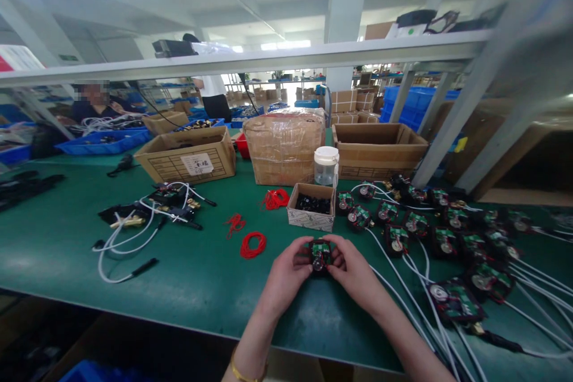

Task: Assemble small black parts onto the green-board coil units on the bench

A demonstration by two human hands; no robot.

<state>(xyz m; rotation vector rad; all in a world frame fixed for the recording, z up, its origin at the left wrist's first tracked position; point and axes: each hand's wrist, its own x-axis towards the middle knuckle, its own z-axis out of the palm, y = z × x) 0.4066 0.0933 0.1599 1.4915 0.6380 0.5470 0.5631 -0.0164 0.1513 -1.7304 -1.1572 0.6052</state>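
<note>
Between my two hands, over the green table, is a small black housing with a green circuit board [320, 253] and a round silvery part inside. My left hand [290, 268] grips its left side between thumb and fingers. On its right side my right hand [351, 265] does the same. Just beyond the fingers stands a small open carton [312, 221] of small black parts. Coils of red wire [253, 245] lie left of my hands. Several similar circuit-board units [396, 240] with white cables spread over the right of the table.
Black units with white cables [154, 209] lie at the left. Along the back stand an open cardboard box [188, 155], a wrapped carton [286, 149], a clear jar with white lid [326, 167] and another open box [380, 152]. A shelf rail [268, 59] crosses above. A person [96, 101] sits at the far left.
</note>
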